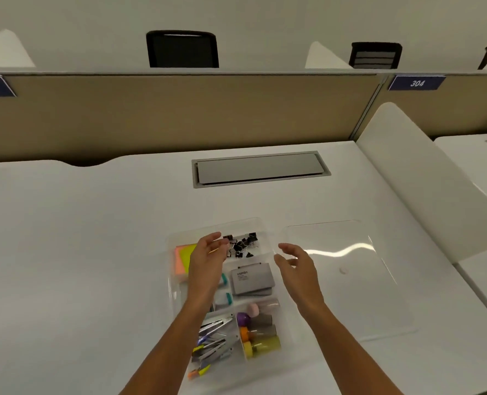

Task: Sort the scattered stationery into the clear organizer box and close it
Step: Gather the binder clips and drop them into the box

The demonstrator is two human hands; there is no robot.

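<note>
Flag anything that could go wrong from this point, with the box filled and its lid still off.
1. The clear lid lies flat on the white desk, right of the organizer box; being see-through, it may be hard to grip by its edge.
2. The round bottles look piled near the rim, so the lid might not seat.
3. Both the left hand and right hand hover open over the box; a bump could scatter the black binder clips.
</note>
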